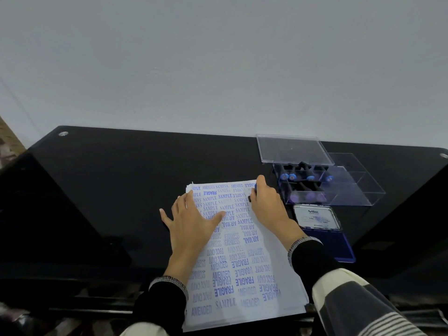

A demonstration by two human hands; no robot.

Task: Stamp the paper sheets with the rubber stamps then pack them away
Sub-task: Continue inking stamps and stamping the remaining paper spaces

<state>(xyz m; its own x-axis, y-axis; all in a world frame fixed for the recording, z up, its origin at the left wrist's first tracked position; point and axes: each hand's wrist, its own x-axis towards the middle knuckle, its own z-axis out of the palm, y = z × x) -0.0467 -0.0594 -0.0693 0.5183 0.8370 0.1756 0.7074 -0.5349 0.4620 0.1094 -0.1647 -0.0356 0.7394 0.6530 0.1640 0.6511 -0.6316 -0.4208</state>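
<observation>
**Stamping the top right corner of the sheet**

We take the paper stack [242, 251] as landmark. It lies on the black tabletop [121, 178], top sheet nearly full of blue prints. Left hand [194, 221] lies flat, fingers spread, on the stack's upper left part, pinning it. Right hand [266, 202] sits at the stack's top right corner, its grip curled around a small stamp [252, 194]; only a dark-and-blue bit shows, so we cannot tell if it touches the paper. Right of the stack: the ink pad [324, 234], lid up. Beyond the stack's right corner: the clear box [327, 187] with more stamps [291, 177], its lid [293, 149] behind.

To do it well, we judge: keep the left palm down so sheets do not slide, press straight down, lift cleanly without rocking. Free space is scarce, so overlap is likely.
</observation>
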